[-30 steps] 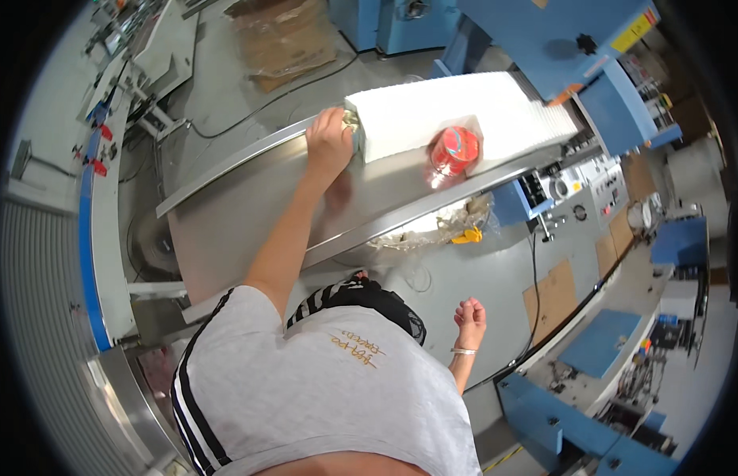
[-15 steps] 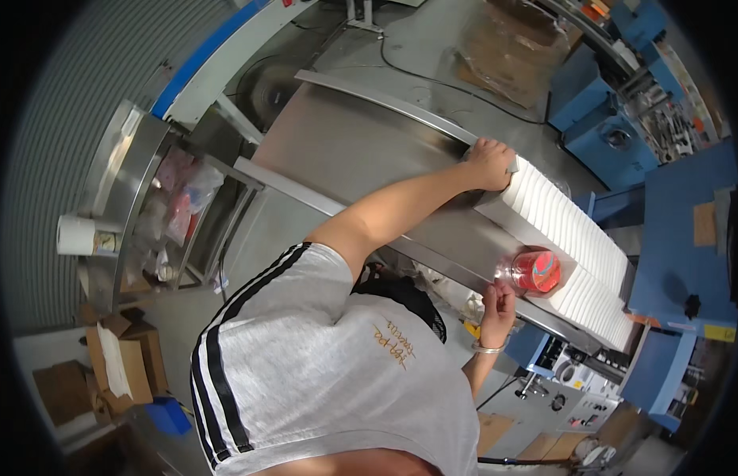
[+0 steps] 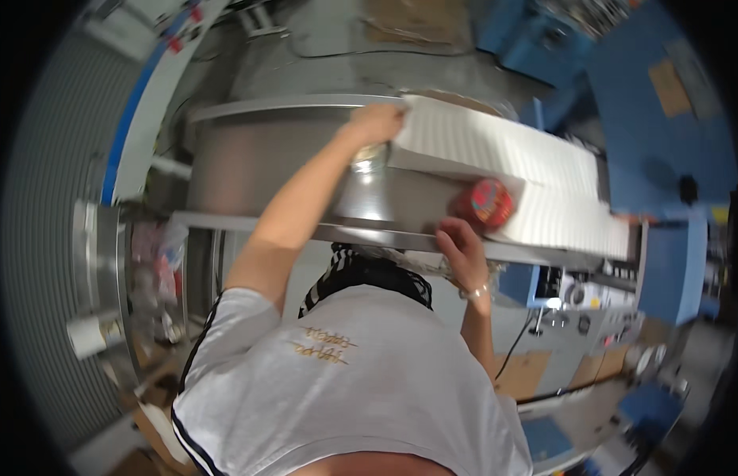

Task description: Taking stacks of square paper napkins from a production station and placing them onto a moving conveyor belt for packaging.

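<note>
Two long rows of thin white pieces, packed face to face, lie in the metal trough [image 3: 266, 170]. My left hand [image 3: 377, 127], slightly blurred, is curled closed against the left end of the far white row [image 3: 496, 135]. In front of the near white row [image 3: 571, 218] lies a round container with a printed red end [image 3: 492, 203], at that row's left end. My right hand [image 3: 464, 250] is at the trough's near rail, just below the red container, with its fingers apart and nothing in them. A bracelet circles the right wrist.
Blue machinery [image 3: 662, 159] stands beyond the right end of the trough. At left are a shelf with plastic bags [image 3: 166, 262] and a white paper roll [image 3: 95, 335]. A black cable [image 3: 369, 54] crosses the floor behind, near flattened cardboard [image 3: 416, 20].
The whole view has turned and shifted, so the trough now lies more level. My left hand stays at the far row's end. My right hand's fingers have spread from a curled pose.
</note>
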Available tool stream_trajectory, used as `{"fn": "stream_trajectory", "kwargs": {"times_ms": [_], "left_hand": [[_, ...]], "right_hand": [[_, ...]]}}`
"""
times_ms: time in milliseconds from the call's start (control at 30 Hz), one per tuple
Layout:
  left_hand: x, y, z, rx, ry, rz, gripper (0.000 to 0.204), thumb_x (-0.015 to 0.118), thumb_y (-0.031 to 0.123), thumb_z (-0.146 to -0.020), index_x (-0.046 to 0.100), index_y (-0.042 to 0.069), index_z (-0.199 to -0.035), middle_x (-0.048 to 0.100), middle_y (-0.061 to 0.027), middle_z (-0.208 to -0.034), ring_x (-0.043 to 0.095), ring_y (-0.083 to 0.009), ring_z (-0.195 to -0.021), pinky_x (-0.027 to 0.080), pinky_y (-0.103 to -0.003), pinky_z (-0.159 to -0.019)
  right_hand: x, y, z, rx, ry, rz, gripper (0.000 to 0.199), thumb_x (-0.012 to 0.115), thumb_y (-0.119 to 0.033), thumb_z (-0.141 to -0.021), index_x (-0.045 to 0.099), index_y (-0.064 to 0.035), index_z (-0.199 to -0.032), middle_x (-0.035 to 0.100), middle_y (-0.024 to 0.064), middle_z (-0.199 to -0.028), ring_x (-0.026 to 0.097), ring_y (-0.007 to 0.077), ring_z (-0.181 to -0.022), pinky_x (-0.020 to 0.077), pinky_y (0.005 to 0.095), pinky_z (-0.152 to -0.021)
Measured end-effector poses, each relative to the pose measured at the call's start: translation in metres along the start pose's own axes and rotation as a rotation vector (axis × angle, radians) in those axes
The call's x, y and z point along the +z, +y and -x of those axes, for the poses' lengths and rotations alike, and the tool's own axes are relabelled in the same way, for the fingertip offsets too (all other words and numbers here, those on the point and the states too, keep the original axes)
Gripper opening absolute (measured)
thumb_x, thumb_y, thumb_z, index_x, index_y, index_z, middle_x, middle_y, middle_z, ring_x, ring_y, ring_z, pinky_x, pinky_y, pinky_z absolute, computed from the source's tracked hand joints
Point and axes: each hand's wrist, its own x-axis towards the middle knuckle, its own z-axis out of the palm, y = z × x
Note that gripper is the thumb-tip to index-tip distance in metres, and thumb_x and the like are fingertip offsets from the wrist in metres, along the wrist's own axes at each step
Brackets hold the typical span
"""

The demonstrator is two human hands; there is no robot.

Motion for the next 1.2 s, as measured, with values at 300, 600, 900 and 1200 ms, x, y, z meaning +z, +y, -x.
{"fn": "stream_trajectory", "kwargs": {"times_ms": [300,600,900,1200], "left_hand": [[0.015,-0.021,-0.015,-0.300,-0.371,0.801,0.049,0.040,0.046,-0.094,0.059,0.005,-0.115,0.067,-0.0057,-0.089,0.061,-0.0116,-0.061,0.052,-0.026,-0.057],[0.017,0.010,0.024,-0.398,-0.372,0.990,0.067,0.036,0.062,-0.092,0.052,0.006,-0.126,0.061,-0.0072,-0.112,0.060,-0.0173,-0.096,0.049,-0.034,-0.077],[0.013,0.001,0.016,-0.338,-0.331,1.074,0.072,0.045,0.065,-0.086,0.047,0.008,-0.131,0.056,-0.0068,-0.119,0.051,-0.0164,-0.102,0.043,-0.034,-0.076],[0.023,0.001,0.003,-0.376,-0.169,0.900,0.097,0.051,0.069,-0.079,0.022,0.004,-0.145,0.035,-0.0163,-0.143,0.042,-0.0290,-0.122,0.044,-0.040,-0.082]], "right_hand": [[0.008,-0.029,-0.009,-0.407,0.468,0.643,0.019,0.063,-0.006,-0.078,0.060,-0.0055,-0.097,0.061,0.0105,-0.089,0.058,0.0283,-0.085,0.0492,0.0372,-0.073],[0.003,-0.029,-0.047,-0.211,0.664,1.324,0.056,0.070,-0.035,-0.074,0.051,-0.0031,-0.115,0.050,0.0183,-0.122,0.036,0.0350,-0.124,0.0222,0.0518,-0.105],[-0.001,-0.022,-0.050,-0.122,0.673,1.484,0.067,0.071,-0.044,-0.070,0.047,-0.0067,-0.121,0.048,0.0187,-0.120,0.035,0.0337,-0.124,0.0179,0.0585,-0.105],[-0.013,-0.034,-0.025,-0.259,0.424,1.353,0.047,0.066,-0.031,-0.072,0.053,-0.0154,-0.114,0.050,0.0059,-0.122,0.042,0.0267,-0.119,0.0185,0.0587,-0.103]]}}
